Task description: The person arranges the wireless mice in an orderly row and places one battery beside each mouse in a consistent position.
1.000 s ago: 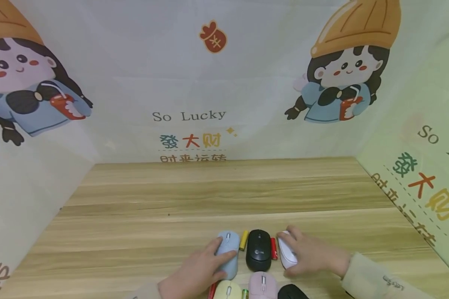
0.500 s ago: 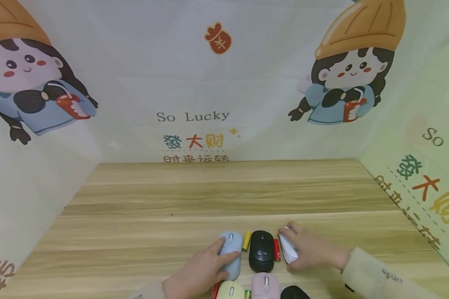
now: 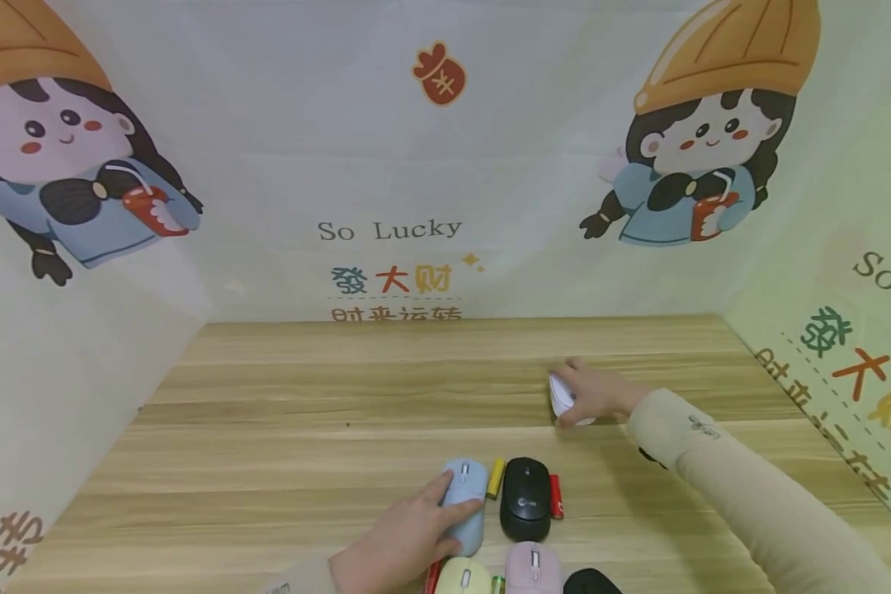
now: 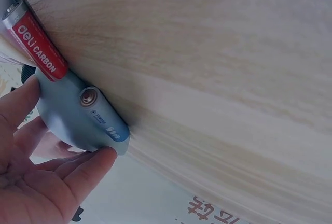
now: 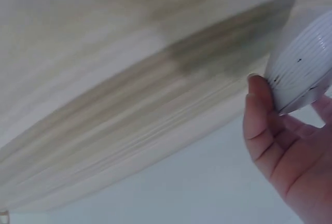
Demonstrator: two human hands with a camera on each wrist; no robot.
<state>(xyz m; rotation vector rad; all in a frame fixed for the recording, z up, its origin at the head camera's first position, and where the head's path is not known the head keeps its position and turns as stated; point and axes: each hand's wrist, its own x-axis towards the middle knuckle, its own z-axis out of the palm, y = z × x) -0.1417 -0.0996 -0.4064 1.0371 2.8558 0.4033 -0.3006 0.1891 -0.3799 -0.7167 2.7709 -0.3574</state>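
On the wood-grain tabletop (image 3: 282, 462), the right hand (image 3: 594, 392) pinches the white plastic mouse (image 3: 560, 396) beyond the rounded black mouse (image 3: 525, 499), best held lightly by its sides, while the left hand (image 3: 401, 532) grips the light-blue plastic mouse (image 3: 469, 478).

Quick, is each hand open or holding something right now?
Left hand: open, resting on the blue mouse.
Right hand: holding the white mouse.

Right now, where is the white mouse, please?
In the head view, the white mouse is right of centre, gripped by the right hand, higher in the picture than the black mouse.
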